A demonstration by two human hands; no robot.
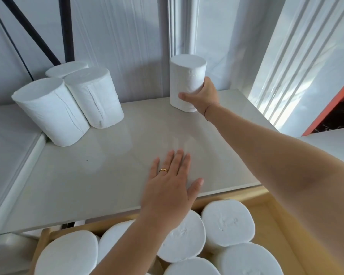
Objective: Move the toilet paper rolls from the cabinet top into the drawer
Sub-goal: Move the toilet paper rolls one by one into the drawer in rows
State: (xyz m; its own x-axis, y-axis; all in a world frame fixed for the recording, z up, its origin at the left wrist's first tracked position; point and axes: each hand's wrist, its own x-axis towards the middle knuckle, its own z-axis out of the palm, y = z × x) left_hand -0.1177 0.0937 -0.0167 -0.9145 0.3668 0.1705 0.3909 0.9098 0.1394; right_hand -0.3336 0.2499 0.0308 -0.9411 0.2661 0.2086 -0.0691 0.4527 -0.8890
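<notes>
A white toilet paper roll (187, 76) stands upright at the back right of the pale cabinet top (115, 155); my right hand (202, 96) is wrapped around its lower part. My left hand (171, 185) lies flat, fingers spread, on the cabinet top near its front edge and holds nothing. Three more rolls (68, 104) stand clustered at the back left. Below the front edge, the open wooden drawer (280, 219) holds several rolls (227, 225) standing on end.
A plastic-covered wall (127, 46) with a white vertical post (182, 24) stands right behind the cabinet. Black bars (67, 26) lean at the back left. A lower white ledge (6, 135) runs along the left. An orange-edged panel (334, 104) is at the right.
</notes>
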